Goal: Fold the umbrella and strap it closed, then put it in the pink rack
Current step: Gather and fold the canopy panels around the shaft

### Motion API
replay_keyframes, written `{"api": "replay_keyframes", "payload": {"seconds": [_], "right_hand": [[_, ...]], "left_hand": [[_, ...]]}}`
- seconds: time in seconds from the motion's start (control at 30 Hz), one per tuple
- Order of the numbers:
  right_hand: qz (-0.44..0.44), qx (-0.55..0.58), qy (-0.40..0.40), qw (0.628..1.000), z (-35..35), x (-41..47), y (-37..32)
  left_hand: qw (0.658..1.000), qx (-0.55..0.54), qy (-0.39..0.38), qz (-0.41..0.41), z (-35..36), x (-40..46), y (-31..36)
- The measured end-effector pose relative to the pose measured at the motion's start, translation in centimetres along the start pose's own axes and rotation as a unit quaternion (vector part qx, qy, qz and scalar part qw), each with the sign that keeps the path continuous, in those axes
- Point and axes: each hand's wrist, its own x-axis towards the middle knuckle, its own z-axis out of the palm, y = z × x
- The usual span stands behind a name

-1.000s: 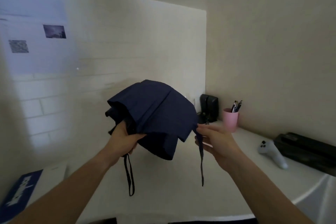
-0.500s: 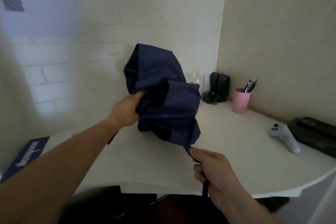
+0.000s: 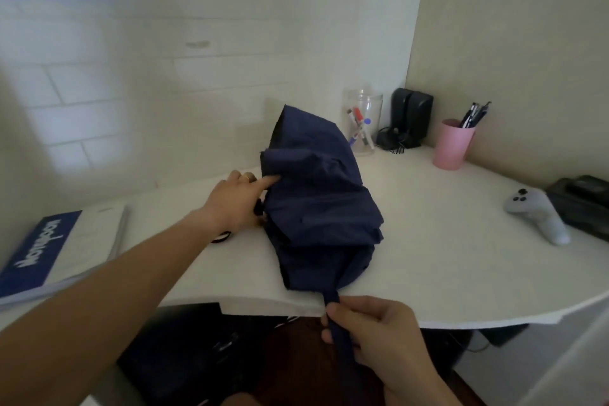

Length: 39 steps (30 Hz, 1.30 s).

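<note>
A navy blue umbrella (image 3: 316, 204), collapsed and loosely bunched, rests on the white desk (image 3: 445, 273) near its front edge. My left hand (image 3: 235, 203) grips it at the left side, fingers pressed into the fabric folds. Its closing strap (image 3: 333, 298) runs off the desk's front edge. My right hand (image 3: 375, 330) is pinched on that strap below the edge, pulling it taut toward me. A wrist loop (image 3: 221, 237) peeks out under my left wrist. No pink rack shows in this view.
A pink cup (image 3: 452, 147) with pens stands at the back right, beside black speakers (image 3: 410, 117) and a clear jar (image 3: 362, 122) of markers. A white controller (image 3: 540, 216) and a black box (image 3: 583, 204) lie at right. A blue and white booklet (image 3: 59, 247) lies at left.
The umbrella came down from mid-air onto the desk. My right hand slid along the strap and pulled it toward me past the desk edge. The view tilted downward.
</note>
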Motion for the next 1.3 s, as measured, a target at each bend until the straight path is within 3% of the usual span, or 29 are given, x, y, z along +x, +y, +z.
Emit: {"api": "replay_keyframes", "payload": {"seconds": [0.07, 0.13, 0.17, 0.27, 0.33, 0.4, 0.43, 0.5, 0.57, 0.6, 0.67, 0.77, 1.0, 1.13, 1.2, 1.3], "right_hand": [[0.003, -0.013, -0.01, 1.0, -0.2, -0.1, 0.3], [0.001, -0.02, -0.014, 1.0, -0.5, -0.5, 0.2], [0.004, -0.023, -0.013, 1.0, -0.6, -0.6, 0.3], [0.025, -0.032, -0.013, 0.999, -0.6, -1.5, 0.2], [0.037, -0.051, -0.021, 0.998, -0.7, -2.0, 0.3], [0.035, -0.146, -0.033, 0.988, -1.3, -2.4, 0.3], [-0.001, -0.25, -0.019, 0.968, -2.1, -2.3, 0.3], [-0.13, -0.426, 0.085, 0.891, -3.7, -1.7, -0.7], [-0.291, -0.428, 0.188, 0.835, -4.8, -1.1, -2.6], [-0.356, -0.408, 0.2, 0.817, -5.1, -0.4, -3.4], [-0.43, -0.43, 0.141, 0.781, -5.4, 2.1, -4.7], [-0.45, -0.502, 0.023, 0.739, -5.2, 5.9, -5.5], [-0.44, -0.529, -0.028, 0.725, -4.8, 8.1, -5.8], [-0.471, -0.552, -0.02, 0.688, -4.5, 7.2, -4.8], [-0.482, -0.532, -0.018, 0.696, -4.1, 7.1, -4.3], [-0.48, -0.454, 0.001, 0.75, -4.1, 7.4, -4.2]], "left_hand": [[0.992, -0.055, 0.111, -0.009, -0.7, -2.2, 0.4], [0.955, -0.19, 0.222, 0.04, -1.2, -5.5, 1.9], [0.934, -0.259, 0.235, 0.077, -1.5, -7.4, 3.1], [0.918, -0.33, 0.135, 0.175, -1.4, -11.5, 6.0], [0.931, -0.288, 0.074, 0.211, -0.1, -12.5, 6.6], [0.943, -0.245, 0.062, 0.216, 1.5, -12.7, 6.7], [0.946, -0.238, 0.066, 0.208, 2.1, -12.8, 6.6], [0.949, -0.232, 0.083, 0.195, 3.1, -13.1, 6.2], [0.952, -0.224, 0.091, 0.189, 3.4, -13.1, 6.1], [0.953, -0.215, 0.099, 0.189, 3.3, -13.1, 6.1], [0.954, -0.199, 0.114, 0.191, 2.9, -13.0, 6.5], [0.95, -0.225, 0.12, 0.183, 2.7, -12.9, 7.0], [0.888, -0.431, 0.158, 0.018, 2.5, -12.9, 6.5], [0.897, -0.41, 0.16, 0.04, 2.4, -13.0, 5.9], [0.901, -0.408, 0.139, 0.055, 2.4, -13.0, 6.4], [0.894, -0.41, 0.176, 0.038, 2.6, -12.6, 7.2]]}}
